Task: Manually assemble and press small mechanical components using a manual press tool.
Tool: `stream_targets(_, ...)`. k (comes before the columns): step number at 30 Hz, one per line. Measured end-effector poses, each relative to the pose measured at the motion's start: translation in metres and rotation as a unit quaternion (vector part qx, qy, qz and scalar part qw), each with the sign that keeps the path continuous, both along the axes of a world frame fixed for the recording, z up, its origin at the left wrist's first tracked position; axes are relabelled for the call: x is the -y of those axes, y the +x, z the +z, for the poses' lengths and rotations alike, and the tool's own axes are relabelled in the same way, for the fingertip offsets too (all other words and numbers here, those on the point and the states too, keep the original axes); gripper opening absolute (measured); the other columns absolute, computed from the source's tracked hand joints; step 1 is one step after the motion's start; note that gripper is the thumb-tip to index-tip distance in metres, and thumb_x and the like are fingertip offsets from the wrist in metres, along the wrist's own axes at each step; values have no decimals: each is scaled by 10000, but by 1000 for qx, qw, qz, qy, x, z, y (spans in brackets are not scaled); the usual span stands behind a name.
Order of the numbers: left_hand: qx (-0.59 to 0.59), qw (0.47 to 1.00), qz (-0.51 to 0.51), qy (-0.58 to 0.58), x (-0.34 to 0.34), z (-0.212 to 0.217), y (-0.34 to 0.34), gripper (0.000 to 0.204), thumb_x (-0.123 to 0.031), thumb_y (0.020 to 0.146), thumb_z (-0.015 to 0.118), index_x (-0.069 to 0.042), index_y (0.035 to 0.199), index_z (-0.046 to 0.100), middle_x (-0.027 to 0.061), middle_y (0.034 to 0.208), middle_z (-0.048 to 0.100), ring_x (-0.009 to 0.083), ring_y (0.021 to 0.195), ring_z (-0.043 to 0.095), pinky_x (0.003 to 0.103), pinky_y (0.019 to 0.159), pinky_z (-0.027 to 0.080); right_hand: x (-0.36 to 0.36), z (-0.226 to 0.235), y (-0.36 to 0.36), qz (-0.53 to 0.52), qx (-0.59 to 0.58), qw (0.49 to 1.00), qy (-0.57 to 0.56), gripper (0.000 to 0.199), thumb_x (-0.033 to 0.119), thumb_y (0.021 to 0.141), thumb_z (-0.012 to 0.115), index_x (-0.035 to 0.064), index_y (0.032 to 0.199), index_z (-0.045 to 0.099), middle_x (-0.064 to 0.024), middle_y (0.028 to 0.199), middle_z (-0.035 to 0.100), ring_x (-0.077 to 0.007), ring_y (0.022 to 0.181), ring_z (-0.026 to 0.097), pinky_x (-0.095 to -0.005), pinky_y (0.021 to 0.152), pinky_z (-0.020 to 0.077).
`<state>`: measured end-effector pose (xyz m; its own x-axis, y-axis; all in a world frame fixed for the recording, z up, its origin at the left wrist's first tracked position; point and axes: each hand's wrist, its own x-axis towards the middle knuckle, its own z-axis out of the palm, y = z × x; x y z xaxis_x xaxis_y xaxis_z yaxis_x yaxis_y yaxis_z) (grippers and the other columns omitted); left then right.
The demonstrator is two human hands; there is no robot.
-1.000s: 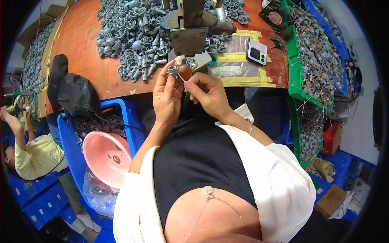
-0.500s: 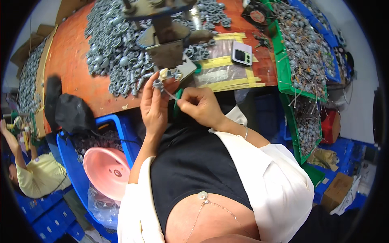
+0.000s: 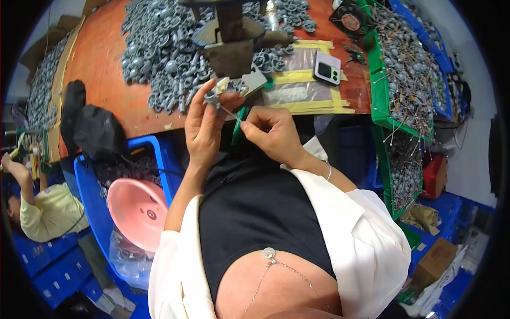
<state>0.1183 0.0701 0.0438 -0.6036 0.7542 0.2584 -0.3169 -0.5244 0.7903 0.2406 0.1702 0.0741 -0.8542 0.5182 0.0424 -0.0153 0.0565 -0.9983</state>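
Note:
At the front edge of the work table, my left hand (image 3: 203,130) is closed, its fingertips round a small grey plastic part (image 3: 212,99) just in front of the bench press (image 3: 229,56). My right hand (image 3: 275,136) is closed in a pinch on a thin pale rod (image 3: 230,113), which slants up toward that part. Whether the rod's far end is inside the part, I cannot tell. A heap of similar grey plastic parts (image 3: 170,53) covers the table behind my hands. Beside my right fingers shows a green rounded piece (image 3: 239,126).
Right of the press lie a phone (image 3: 326,68) and keys (image 3: 355,53), near a small fan (image 3: 350,20). Green crates (image 3: 380,101) of wired parts stand at right. A pink basin (image 3: 119,204), a blue bin (image 3: 87,212) and a black cloth (image 3: 98,135) are at left, with another person (image 3: 50,212) beyond.
The view has shifted slightly. My left hand has tilted the grey part, and both hands stay close together with the rod between them. The other person's arm has moved a little.

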Motion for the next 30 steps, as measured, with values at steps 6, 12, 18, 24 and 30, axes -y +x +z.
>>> stream_targets(6, -47, 998, -19, -47, 4, 2, -4, 431, -181, 998, 403, -17, 1389, 324, 189, 1146, 595, 301, 1089, 582, 419, 980, 432, 0, -1, 3, 19, -37, 998, -40, 199, 106, 869, 612, 32, 695, 551, 52, 635, 510, -4, 563, 413, -180, 512, 318)
stream_targets(12, 17, 999, -44, 5, 1, 4, 4, 407, -145, 1004, 377, -24, 1390, 330, 203, 1179, 579, 295, 1072, 592, 392, 936, 456, 2, -8, -6, 2, -47, 998, -45, 177, 95, 864, 633, 9, 719, 578, 41, 613, 532, -7, 544, 434, -197, 478, 325)
stream_targets(18, -52, 997, 34, -52, 16, 15, 21, 308, -50, 939, 478, -38, 1240, 545, 167, 1211, 579, 150, 918, 593, 261, 775, 485, 8, -11, -14, -28, -35, 999, 3, 78, 75, 872, 622, 2, 849, 637, -4, 632, 578, -58, 563, 514, -214, 508, 386)
stream_targets(24, -451, 878, 153, -55, 34, 11, 2, 160, -25, 859, 588, -43, 982, 689, 150, 1227, 580, 342, 1186, 506, 403, 961, 408, 1, -20, -1, 110, 23, 988, -110, 240, 120, 933, 521, 27, 1154, 545, -4, 898, 522, -35, 685, 476, -154, 527, 361)
stream_targets(30, -90, 967, 229, -66, 55, 26, 2, 203, -90, 944, 512, 19, 1019, 667, 125, 1141, 636, 213, 1147, 537, 334, 968, 405, -14, -23, -12, 3, 24, 994, -104, 84, 121, 922, 562, 53, 969, 544, 3, 751, 495, -51, 602, 464, -177, 515, 371)
